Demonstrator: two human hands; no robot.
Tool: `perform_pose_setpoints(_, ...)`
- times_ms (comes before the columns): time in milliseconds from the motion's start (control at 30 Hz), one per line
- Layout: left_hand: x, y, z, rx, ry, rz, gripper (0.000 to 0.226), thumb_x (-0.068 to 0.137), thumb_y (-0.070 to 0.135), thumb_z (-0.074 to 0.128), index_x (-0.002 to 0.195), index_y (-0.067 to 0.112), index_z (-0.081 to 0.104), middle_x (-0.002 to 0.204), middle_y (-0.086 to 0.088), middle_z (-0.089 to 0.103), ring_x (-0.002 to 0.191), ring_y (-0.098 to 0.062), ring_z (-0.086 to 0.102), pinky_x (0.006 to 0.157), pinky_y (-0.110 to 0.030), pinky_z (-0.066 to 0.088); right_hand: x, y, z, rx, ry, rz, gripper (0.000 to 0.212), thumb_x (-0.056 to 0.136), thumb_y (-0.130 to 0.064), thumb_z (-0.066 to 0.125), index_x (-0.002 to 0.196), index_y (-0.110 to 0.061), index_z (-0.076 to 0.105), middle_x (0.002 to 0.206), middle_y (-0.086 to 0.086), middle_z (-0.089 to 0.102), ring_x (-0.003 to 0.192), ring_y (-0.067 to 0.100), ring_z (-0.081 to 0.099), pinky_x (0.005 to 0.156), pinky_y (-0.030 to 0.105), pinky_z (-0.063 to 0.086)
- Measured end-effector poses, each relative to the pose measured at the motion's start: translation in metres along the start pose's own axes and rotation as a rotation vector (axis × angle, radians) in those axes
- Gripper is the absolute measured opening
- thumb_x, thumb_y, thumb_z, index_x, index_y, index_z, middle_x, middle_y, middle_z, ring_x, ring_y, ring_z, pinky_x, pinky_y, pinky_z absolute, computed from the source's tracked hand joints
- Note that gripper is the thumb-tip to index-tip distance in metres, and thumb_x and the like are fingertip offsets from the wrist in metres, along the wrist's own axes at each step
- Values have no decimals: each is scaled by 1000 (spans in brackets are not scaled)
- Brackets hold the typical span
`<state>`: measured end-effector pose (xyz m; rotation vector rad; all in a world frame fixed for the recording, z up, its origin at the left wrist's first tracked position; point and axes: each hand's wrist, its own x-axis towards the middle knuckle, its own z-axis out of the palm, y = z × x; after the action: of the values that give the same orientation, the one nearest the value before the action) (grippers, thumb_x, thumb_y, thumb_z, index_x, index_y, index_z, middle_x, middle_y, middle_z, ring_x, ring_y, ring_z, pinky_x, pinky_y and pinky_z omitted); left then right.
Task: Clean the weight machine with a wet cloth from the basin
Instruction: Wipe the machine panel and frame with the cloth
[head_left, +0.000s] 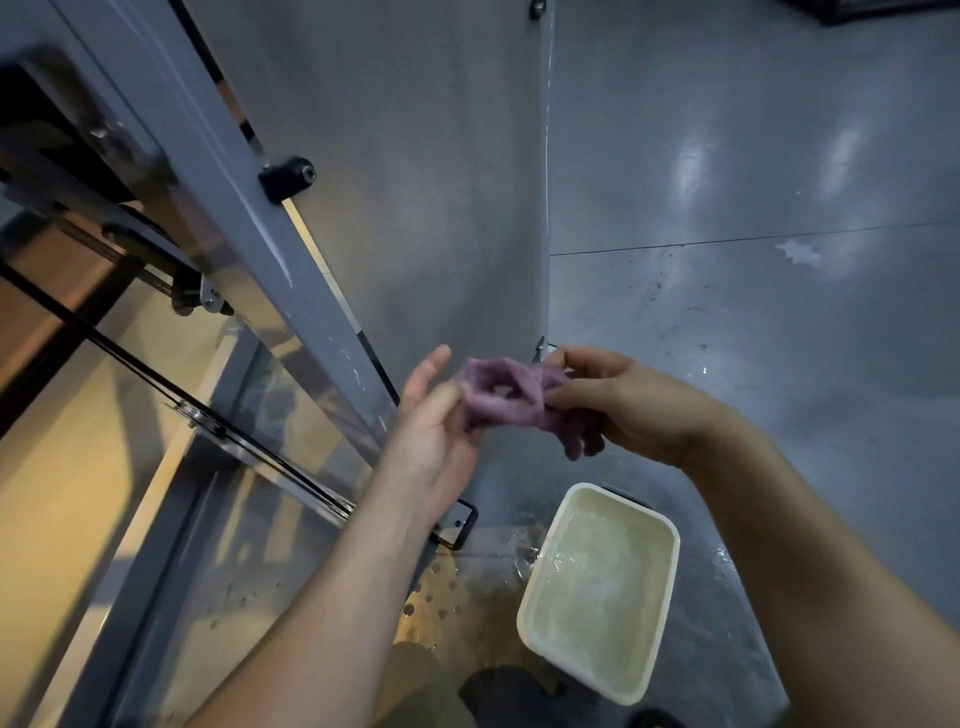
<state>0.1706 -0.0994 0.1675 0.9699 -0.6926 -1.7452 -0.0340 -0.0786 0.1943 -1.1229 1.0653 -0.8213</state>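
A crumpled purple cloth (511, 397) hangs in the air between my two hands, above the floor. My right hand (618, 400) pinches its right end with curled fingers. My left hand (434, 431) holds the left end, thumb and fingers around it with the index finger pointing up. Below them a white rectangular basin (670, 587) with cloudy water stands on the wet floor. The weight machine's grey frame post (228, 171) runs diagonally at the left, with a clear panel (249, 467) beside it.
A black knob (288, 176) juts from the frame post. Cables and a pulley (202, 415) sit behind the clear panel. A black foot bracket (460, 522) lies beside the basin. Glossy grey floor (753, 208) spreads to the right. My dark shoe (509, 691) is near the basin.
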Motion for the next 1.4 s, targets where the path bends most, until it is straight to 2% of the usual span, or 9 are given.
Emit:
perform_pose_setpoints(133, -8, -17, 14, 180, -55, -259, 65, 90, 67, 59, 106, 5, 71, 97, -22, 69, 87, -31, 64, 86, -41, 42, -3, -1, 1, 88, -17, -19, 21, 83, -10, 60, 102, -7, 51, 79, 29, 62, 52, 34, 64, 41, 31, 38)
perform_pose_setpoints(300, 1, -17, 12, -43, -111, -128, 23, 92, 24, 69, 102, 4, 62, 98, -26, 57, 89, -35, 51, 76, -41, 41, -5, -5, -12, 124, -34, 9, 51, 91, -31, 43, 94, 18, 57, 64, 32, 60, 47, 39, 53, 38, 31, 33)
perform_pose_setpoints(400, -2, -17, 19, -20, -131, -119, 4, 100, 23, 57, 98, 19, 58, 95, -19, 63, 87, -29, 58, 75, -39, 46, -4, -3, -12, 210, 95, -39, 22, 98, -5, 49, 78, -2, 56, 61, 17, 54, 51, 33, 49, 40, 29, 42)
perform_pose_setpoints(533, 4, -15, 17, 232, -43, -59, 15, 102, 13, 58, 116, 17, 54, 84, -15, 69, 73, -26, 61, 68, -36, 43, -2, 0, -10, 230, 136, -44, 43, 98, 1, 56, 63, -22, 62, 63, -1, 55, 58, 14, 51, 56, 23, 43)
perform_pose_setpoints(867, 17, 10, 11, 34, 176, 187, 23, 98, -7, 56, 104, 15, 58, 94, -15, 67, 76, -21, 65, 74, -34, 52, -2, -5, -14, 41, 369, -148, 19, 100, -7, 63, 116, -10, 53, 82, 15, 64, 63, 23, 58, 66, 39, 47)
perform_pose_setpoints(967, 20, 7, 13, -130, 222, -33, 21, 100, 23, 61, 117, 10, 62, 93, -11, 68, 72, -22, 67, 70, -34, 56, -3, -7, -12, 49, 352, -140, 33, 103, -10, 59, 133, -18, 51, 89, 17, 62, 71, 24, 60, 71, 38, 54)
perform_pose_setpoints(1100, 11, -9, 8, 163, 56, -541, 58, 91, 59, 46, 94, 6, 69, 85, -13, 65, 72, -27, 63, 81, -39, 43, 0, -3, -5, 161, 416, 4, 31, 104, -7, 56, 135, -11, 55, 79, 7, 61, 59, 17, 56, 51, 28, 50)
perform_pose_setpoints(1267, 15, -8, 18, -51, 125, -72, 18, 101, 14, 48, 91, 13, 63, 81, -7, 70, 78, -20, 64, 79, -33, 51, -8, -4, -9, 311, 408, 62, 27, 103, -5, 56, 128, -11, 62, 80, 8, 63, 60, 18, 53, 49, 24, 42)
perform_pose_setpoints(1400, 14, -9, 14, 463, 158, 62, 23, 110, 24, 42, 103, 17, 63, 93, -7, 72, 80, -18, 66, 62, -25, 53, -11, -7, -10, 318, 415, 80, 29, 102, 4, 50, 125, -7, 64, 91, 16, 65, 68, 24, 56, 56, 31, 46)
